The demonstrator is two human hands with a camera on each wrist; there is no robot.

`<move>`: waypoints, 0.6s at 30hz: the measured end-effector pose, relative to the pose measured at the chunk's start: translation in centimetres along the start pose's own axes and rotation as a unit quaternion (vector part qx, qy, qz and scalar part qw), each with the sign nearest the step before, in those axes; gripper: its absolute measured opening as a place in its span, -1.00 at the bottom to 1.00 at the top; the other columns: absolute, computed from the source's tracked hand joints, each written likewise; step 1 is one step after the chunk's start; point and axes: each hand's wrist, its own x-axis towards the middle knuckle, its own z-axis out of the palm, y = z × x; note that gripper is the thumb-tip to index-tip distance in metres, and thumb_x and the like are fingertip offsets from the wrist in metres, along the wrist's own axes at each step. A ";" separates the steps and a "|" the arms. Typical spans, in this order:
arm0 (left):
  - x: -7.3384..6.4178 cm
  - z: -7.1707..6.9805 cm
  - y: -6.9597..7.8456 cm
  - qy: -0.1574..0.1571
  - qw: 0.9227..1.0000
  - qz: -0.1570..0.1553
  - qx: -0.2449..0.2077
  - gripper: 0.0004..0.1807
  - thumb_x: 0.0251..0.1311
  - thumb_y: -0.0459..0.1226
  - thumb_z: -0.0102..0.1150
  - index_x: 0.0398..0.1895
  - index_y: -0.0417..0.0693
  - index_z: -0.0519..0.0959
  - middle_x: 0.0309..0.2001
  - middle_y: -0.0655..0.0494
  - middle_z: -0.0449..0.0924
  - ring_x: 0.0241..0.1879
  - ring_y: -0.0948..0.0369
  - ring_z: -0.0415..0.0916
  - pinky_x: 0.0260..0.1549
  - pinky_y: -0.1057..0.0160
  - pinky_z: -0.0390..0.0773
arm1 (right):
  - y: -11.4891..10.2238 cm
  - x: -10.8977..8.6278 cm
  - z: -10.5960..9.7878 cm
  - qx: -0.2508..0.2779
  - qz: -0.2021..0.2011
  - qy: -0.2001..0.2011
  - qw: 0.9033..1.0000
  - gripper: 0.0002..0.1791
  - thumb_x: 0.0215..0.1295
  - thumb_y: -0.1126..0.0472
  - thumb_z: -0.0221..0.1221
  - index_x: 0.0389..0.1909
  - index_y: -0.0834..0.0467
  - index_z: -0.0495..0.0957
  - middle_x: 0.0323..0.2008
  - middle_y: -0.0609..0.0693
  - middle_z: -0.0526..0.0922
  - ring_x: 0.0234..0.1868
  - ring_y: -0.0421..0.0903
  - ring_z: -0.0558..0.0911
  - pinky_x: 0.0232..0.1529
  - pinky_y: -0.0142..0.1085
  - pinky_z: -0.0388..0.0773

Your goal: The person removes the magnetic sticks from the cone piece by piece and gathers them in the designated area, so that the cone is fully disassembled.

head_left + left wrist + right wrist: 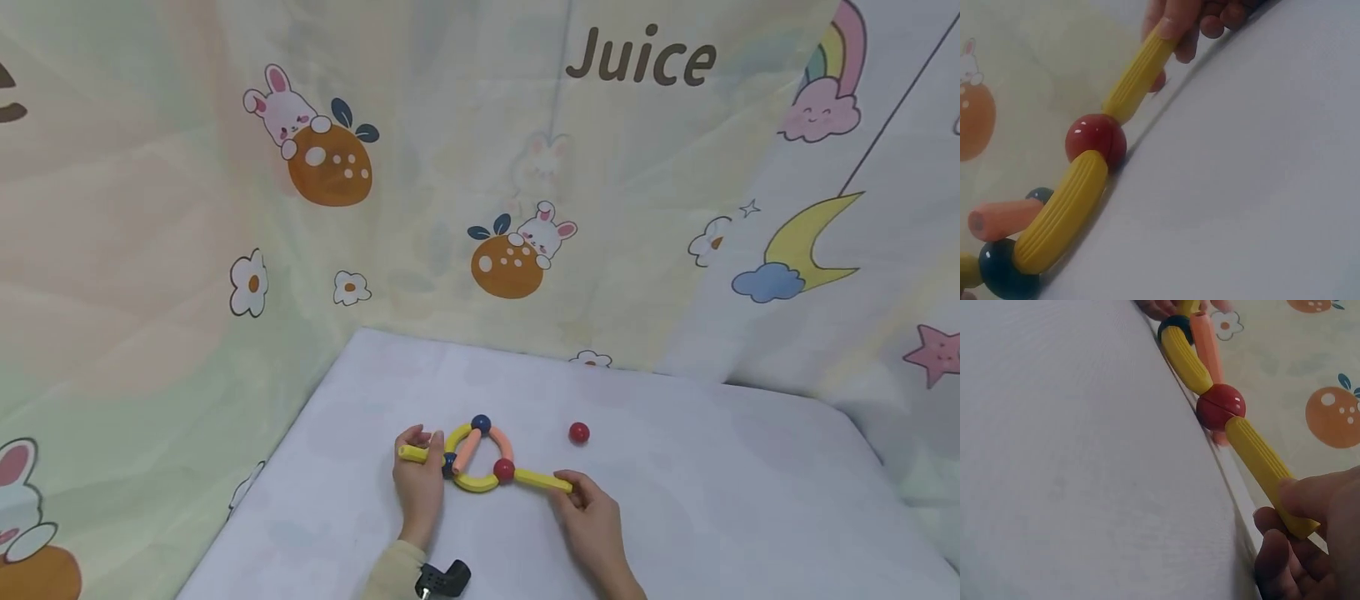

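Observation:
A ring of curved sticks lies on the table: a front yellow curved stick (476, 483), another yellow one (457, 436) at the back left and a salmon curved stick (502, 442). They join at a red ball (504, 471), a dark blue ball (449, 466) and a second blue ball (481, 424) at the back. A salmon straight stick (467, 452) leans across the ring from the back ball. My left hand (418, 487) grips a yellow stick (412, 453) at the left blue ball. With thumb and fingers my right hand (592, 521) pinches the yellow straight stick (1259, 456) that meets the red ball.
A loose red ball (579, 432) sits on the white table (712, 500), behind and right of the ring. Printed cloth (420, 167) hangs beyond the table's back and left edges. A black wrist device (444, 577) is by the left sleeve.

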 end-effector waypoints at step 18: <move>-2.5 1.3 0.7 -0.203 0.888 0.338 0.236 -0.72 0.11 -0.30 0.37 -0.07 0.02 0.65 -0.06 0.26 0.62 0.08 0.16 0.49 0.16 0.08 0.44 | -0.5 -0.4 0.0 -0.044 -0.044 -0.048 0.997 -0.72 0.10 0.23 0.41 -0.13 0.04 0.69 -0.38 -0.16 0.65 -0.44 -0.22 0.48 -0.46 -0.44 0.43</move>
